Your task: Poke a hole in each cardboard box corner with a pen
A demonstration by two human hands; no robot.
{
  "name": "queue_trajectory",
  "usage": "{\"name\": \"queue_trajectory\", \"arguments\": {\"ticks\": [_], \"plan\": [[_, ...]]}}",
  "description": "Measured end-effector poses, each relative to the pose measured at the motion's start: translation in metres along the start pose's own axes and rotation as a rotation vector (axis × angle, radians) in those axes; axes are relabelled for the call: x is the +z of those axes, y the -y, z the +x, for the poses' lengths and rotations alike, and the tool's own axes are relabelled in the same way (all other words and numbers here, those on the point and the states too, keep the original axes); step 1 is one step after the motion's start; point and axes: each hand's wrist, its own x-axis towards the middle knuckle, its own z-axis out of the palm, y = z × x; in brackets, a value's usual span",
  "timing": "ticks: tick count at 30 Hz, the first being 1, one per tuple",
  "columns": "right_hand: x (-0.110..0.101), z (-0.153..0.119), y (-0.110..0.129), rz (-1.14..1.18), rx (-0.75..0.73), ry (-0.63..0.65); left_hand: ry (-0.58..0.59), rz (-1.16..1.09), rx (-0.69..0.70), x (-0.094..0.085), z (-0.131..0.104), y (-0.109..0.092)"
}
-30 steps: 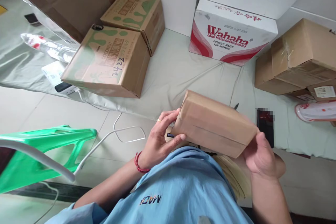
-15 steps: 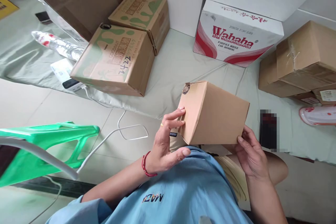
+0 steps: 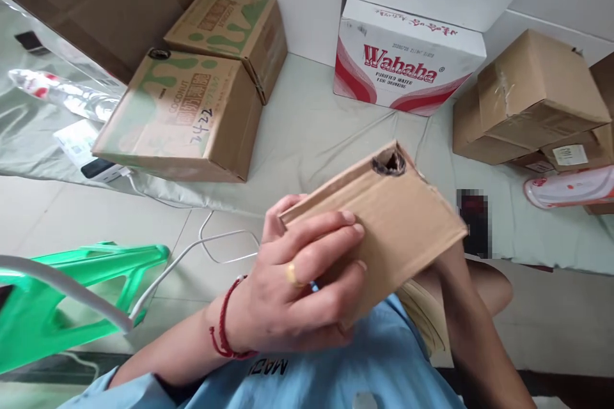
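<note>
A small brown cardboard box [image 3: 403,217] is held tilted in front of my blue shirt, with a dark-rimmed hole near its top corner. My left hand [image 3: 311,281], with a gold ring and a red cord bracelet, presses its curled fingers on the near face of the box. Something small and blue shows between those fingers; I cannot make out what it is. Behind the box, my right forearm comes up from the lower right, and the box hides most of that hand. A few fingertips show past the box's left edge, and whose they are is unclear.
Two green-printed cartons [image 3: 177,115] stand on the cloth-covered surface [image 3: 307,121] at the left. A white and red Wahaha carton [image 3: 407,64] is at the back. Brown boxes [image 3: 518,96] are stacked right. A green plastic stool [image 3: 57,307] and white cable are at lower left.
The box has been turned and tilted, so the face with the hole now points up towards me. My left hand has moved onto that face, and my right hand has gone behind the box.
</note>
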Motion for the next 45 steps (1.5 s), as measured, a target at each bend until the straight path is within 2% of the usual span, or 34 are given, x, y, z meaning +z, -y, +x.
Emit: {"name": "queue_trajectory", "arguments": {"ticks": [1, 3, 5, 7, 9, 11, 15, 16, 18, 19, 21, 23, 24, 25, 27, 29, 32, 34, 39, 45], "plan": [[-0.012, 0.014, -0.003, -0.183, -0.041, -0.061, 0.080, -0.024, -0.029, 0.002, 0.002, 0.000], [-0.032, 0.038, -0.005, -0.559, -0.110, -0.052, 0.145, -0.040, -0.106, 0.005, 0.005, -0.002], [-0.041, 0.057, -0.001, -0.908, -0.141, 0.085, 0.089, -0.023, -0.126, 0.006, 0.006, -0.007], [-0.042, 0.070, 0.006, -1.175, -0.140, 0.236, 0.009, -0.002, -0.089, 0.006, 0.007, -0.014], [-0.039, 0.079, 0.016, -1.313, -0.143, 0.322, 0.000, 0.007, -0.059, 0.008, 0.010, -0.020], [-0.035, 0.086, 0.024, -1.345, -0.162, 0.366, 0.043, 0.045, -0.051, 0.012, 0.014, -0.025], [-0.040, 0.096, 0.032, -1.379, -0.182, 0.403, 0.103, 0.282, 0.042, 0.019, 0.025, -0.028], [-0.045, 0.097, 0.033, -1.362, -0.177, 0.361, 0.124, 0.347, 0.072, 0.019, 0.027, -0.028], [-0.057, 0.095, 0.040, -1.177, -0.182, 0.149, 0.174, 0.436, 0.112, 0.018, 0.028, -0.029], [-0.062, 0.092, 0.046, -0.984, -0.206, 0.002, 0.201, 0.460, 0.121, 0.017, 0.029, -0.029], [-0.070, 0.079, 0.065, -0.415, -0.293, -0.263, 0.235, 0.485, 0.127, 0.015, 0.030, -0.028], [-0.068, 0.057, 0.092, 0.173, -0.370, -0.343, 0.247, 0.494, 0.119, 0.014, 0.032, -0.027], [-0.063, 0.044, 0.108, 0.385, -0.374, -0.305, 0.247, 0.494, 0.115, 0.014, 0.034, -0.027], [-0.057, 0.031, 0.123, 0.504, -0.363, -0.252, 0.245, 0.493, 0.111, 0.014, 0.036, -0.026], [-0.038, 0.006, 0.148, 0.540, -0.388, -0.237, 0.239, 0.490, 0.104, 0.015, 0.040, -0.025], [-0.019, -0.009, 0.164, 0.439, -0.392, -0.156, 0.235, 0.483, 0.104, 0.016, 0.042, -0.024], [0.004, -0.012, 0.171, 0.291, -0.385, -0.013, 0.231, 0.462, 0.099, 0.017, 0.041, -0.025], [0.014, -0.007, 0.171, 0.220, -0.395, 0.006, 0.227, 0.452, 0.091, 0.017, 0.039, -0.026], [0.026, -0.001, 0.176, 0.082, -0.462, -0.057, 0.228, 0.446, 0.100, 0.018, 0.035, -0.024], [0.029, -0.004, 0.178, 0.003, -0.511, -0.084, 0.232, 0.409, 0.111, 0.019, 0.034, -0.020]]}}
